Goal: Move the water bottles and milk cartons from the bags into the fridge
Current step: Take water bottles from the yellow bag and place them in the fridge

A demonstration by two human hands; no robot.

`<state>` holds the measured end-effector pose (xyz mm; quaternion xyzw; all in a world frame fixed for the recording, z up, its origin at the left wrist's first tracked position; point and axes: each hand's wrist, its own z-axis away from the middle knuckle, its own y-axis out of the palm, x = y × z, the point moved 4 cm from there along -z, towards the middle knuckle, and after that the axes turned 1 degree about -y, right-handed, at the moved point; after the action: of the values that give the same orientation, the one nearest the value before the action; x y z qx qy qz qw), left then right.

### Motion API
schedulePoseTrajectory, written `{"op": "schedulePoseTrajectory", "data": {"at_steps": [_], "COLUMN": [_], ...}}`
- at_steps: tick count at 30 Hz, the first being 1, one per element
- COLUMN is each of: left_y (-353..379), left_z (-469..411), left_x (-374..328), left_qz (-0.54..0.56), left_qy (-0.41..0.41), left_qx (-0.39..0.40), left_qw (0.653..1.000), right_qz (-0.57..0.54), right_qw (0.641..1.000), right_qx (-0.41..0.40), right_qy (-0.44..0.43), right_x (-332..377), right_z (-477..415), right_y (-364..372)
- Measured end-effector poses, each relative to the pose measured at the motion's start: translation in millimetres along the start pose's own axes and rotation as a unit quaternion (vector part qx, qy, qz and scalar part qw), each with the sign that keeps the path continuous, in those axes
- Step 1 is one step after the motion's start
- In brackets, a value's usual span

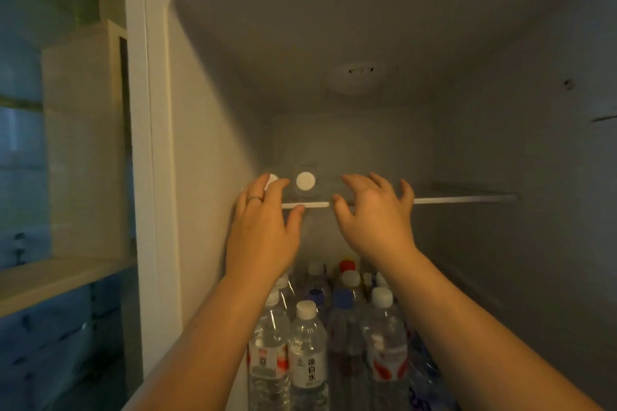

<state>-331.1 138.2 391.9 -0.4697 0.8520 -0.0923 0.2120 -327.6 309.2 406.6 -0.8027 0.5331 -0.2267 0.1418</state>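
Reaching into the open fridge point(147, 110), I have both hands up at the front edge of the upper glass shelf point(460, 199). My left hand point(263, 227), with a ring point(255, 199) on one finger, has its fingers stretched almost straight; the tips overlap the white cap of the left water bottle point(274, 178), and my thumb rests against the shelf's white trim. I cannot tell whether the fingertips actually touch that cap. My right hand point(377, 217) is spread wide and loosely curled over the shelf edge, holding nothing, thumb near the trim.

Just between my hands, the second water bottle point(305, 180) shows on the same shelf with its white cap facing me; both bottles seem to be lying on their sides, their clear bodies hard to make out in the dim light.

On the level below, under my wrists, a crowd of upright bottles stands packed together: a white-labelled water bottle point(307, 360) at the front, a blue-capped bottle point(342, 299) beside it, and a red-capped bottle point(347, 265) farther back.

A round light housing point(360, 80) sits in the fridge ceiling. A pale cabinet point(80, 143) stands to the left of the fridge.
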Motion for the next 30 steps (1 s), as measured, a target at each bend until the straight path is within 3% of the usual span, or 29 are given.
{"op": "schedulePoseTrajectory", "data": {"at_steps": [9,16,22,30], "left_y": [1,13,18,22], "left_z": [56,122,184,286], "left_x": [-2,-2,-4,-8], "left_qz": [-0.045,-0.001,-0.010,0.093], "left_qy": [0.009,0.020,0.046,-0.014], "left_qx": [0.098,0.201,0.240,0.317], "left_qw": [0.994,0.979,0.970,0.944], "right_qz": [0.121,0.096,0.077,0.038], "right_qw": [0.989,0.986,0.987,0.988], "right_qx": [0.086,0.133,0.137,0.132], "right_qy": [-0.013,0.018,0.033,0.075], "right_x": [-10,-21,-28,-52], "right_z": [65,133,204,298], "right_y": [-5,-11,-13,-1]}}
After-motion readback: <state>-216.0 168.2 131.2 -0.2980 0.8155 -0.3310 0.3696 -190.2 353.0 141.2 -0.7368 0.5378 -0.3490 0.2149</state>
